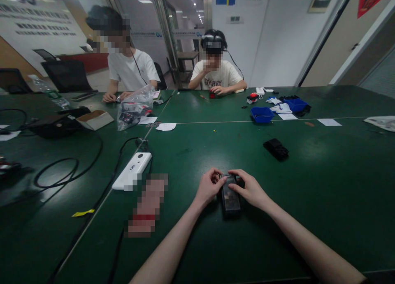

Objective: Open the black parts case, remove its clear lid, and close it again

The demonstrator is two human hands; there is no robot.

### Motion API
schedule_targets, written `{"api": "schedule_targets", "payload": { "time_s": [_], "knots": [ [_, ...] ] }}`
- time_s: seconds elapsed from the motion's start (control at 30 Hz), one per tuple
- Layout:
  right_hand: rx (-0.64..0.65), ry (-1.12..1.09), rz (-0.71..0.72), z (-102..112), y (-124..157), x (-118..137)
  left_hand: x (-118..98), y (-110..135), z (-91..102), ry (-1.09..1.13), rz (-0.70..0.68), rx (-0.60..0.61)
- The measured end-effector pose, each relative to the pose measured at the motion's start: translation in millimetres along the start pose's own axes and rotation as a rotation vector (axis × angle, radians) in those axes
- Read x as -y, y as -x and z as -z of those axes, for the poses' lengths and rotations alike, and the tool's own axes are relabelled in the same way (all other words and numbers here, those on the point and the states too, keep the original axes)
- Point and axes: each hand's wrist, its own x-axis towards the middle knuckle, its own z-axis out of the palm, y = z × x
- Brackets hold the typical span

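A small dark rectangular case with a shiny, smoky-looking top lies on the green table in front of me. My left hand grips its far left corner, thumb on the top and fingers curled at the far edge. From the other side my right hand holds the far right corner, its thumb pressed on the top face and its index finger bent over the far edge. Both hands are closed on the case. The fingers hide part of its far end, and I cannot make out what is inside.
Left of my hands lie a white power bank marked 5, a pixelated pinkish object and black cables. A black folded pouch lies ahead to the right, before a blue tray. Two people sit across the green table.
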Motion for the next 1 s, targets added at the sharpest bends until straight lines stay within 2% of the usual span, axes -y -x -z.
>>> {"api": "schedule_targets", "payload": {
  "time_s": [0.17,0.47,0.63,0.77,0.9,1.0],
  "knots": [
    [-0.002,-0.046,-0.127,-2.3,-0.8,-6.7,-0.8,0.2,-0.3,0.021,0.005,-0.033],
    [-0.075,-0.111,-0.093,-13.3,2.8,-5.1,0.2,-0.6,1.5,0.081,-0.010,-0.063],
    [-0.019,-0.271,-0.112,-20.3,6.5,-4.2,-0.9,-0.3,1.9,0.115,-0.007,-0.059],
    [-0.026,-0.371,-0.151,-22.4,7.8,-4.8,-1.6,1.0,0.6,0.155,0.008,-0.026],
    [-0.069,-0.500,-0.232,-18.9,7.0,-4.9,-3.9,2.5,0.0,0.224,0.047,0.014],
    [-0.117,-0.569,-0.294,-5.0,3.8,-2.7,-4.7,2.4,0.1,0.276,0.071,0.012]
  ]
}}
